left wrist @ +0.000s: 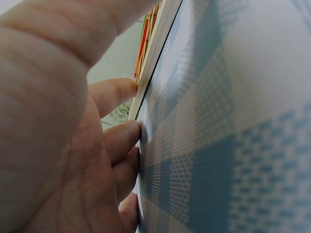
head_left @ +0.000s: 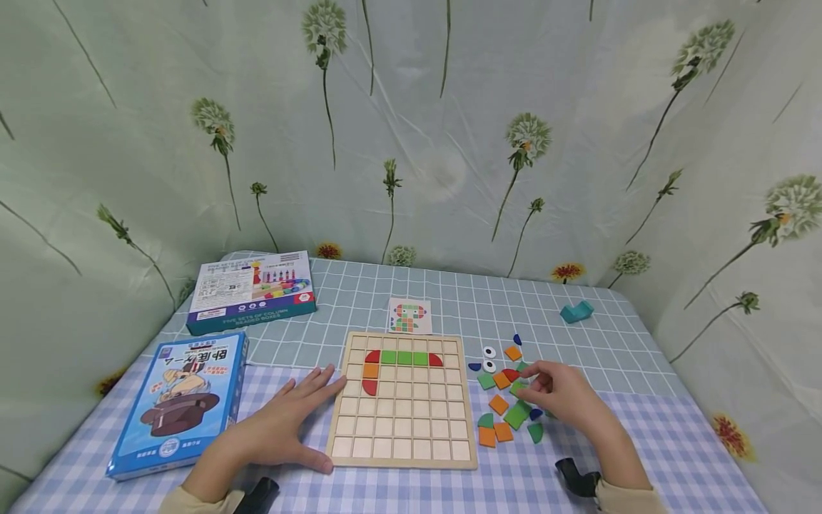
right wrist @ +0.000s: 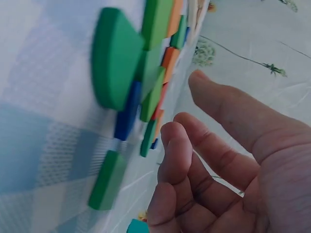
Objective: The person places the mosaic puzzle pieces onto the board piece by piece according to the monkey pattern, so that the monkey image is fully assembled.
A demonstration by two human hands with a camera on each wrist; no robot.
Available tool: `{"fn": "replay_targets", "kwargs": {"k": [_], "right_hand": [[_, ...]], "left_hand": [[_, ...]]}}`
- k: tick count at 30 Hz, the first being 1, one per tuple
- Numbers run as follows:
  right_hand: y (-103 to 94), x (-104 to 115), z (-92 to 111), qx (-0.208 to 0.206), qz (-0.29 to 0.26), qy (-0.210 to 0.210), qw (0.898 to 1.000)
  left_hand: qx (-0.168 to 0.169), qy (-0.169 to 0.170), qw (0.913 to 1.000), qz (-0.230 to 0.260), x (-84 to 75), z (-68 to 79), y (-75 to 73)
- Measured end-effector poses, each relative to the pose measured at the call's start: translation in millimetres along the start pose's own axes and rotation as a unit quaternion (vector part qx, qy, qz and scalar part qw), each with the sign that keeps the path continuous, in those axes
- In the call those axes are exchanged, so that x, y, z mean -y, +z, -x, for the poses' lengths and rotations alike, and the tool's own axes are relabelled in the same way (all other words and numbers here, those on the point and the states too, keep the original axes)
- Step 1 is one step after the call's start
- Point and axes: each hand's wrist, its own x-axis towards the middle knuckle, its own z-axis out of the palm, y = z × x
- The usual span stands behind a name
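The gridded board (head_left: 420,430) looks light, stiff and wooden, best held by its raised rim. At its left edge, the person's left hand (head_left: 282,426) lies with fingers spread, gripping nothing, one fingertip touching the rim. Right of the board, the right hand (head_left: 566,394) hovers by the loose pieces, fingers loosely bent, thumb and forefinger parted, with nothing visibly held. Those orange squares (head_left: 486,437) and green quarter-rounds (head_left: 536,432), also right of the board, seem light, rigid and fairly smooth; pinching opposite side edges should suit them. The blue half-rounds (head_left: 517,340), smallest there, probably slip most easily and need fingertips.
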Motion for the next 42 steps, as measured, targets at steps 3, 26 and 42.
{"fn": "replay_targets", "kwargs": {"k": [3,26,42], "right_hand": [[2.6,-2,-1,-0.006,0.008,0.016,1.0],[12.8,-5,-5,-0.015,0.035,0.049,0.998],[11.0,-3,-4,-0.016,0.061,0.06,0.996]], "left_hand": [[0.0,-0.003,1.0,0.001,0.5,-0.1,0.1],[-0.003,0.005,1.0,0.001,0.9,-0.7,0.6],[-0.004,0.001,1.0,-0.004,1.9,-0.7,0.4]]}}
